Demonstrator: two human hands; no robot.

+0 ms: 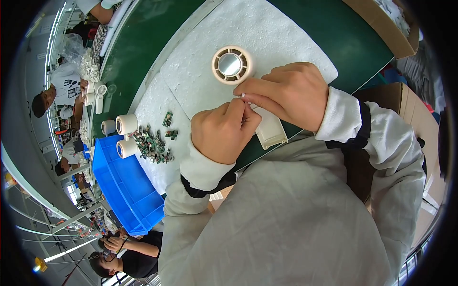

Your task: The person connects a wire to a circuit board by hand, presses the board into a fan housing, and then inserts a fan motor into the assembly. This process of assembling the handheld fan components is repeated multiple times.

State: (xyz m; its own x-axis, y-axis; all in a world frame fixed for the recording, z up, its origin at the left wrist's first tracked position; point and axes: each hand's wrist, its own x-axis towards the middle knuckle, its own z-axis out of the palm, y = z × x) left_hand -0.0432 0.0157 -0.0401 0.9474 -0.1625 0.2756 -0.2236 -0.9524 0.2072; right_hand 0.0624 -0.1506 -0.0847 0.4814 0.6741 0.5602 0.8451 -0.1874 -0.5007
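I am pinching a white bit (243,96) in the right hand (296,94) while the left hand (217,131), closed, contents hidden, is presumably steadying it.

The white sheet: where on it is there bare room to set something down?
Bare: beyond the round cream part, toward the white sheet's far edge, and between that part and the circuit boards. Crowded: the left, where the boards lie near the blue bin and cream cylinders, and around the left hand and right hand.
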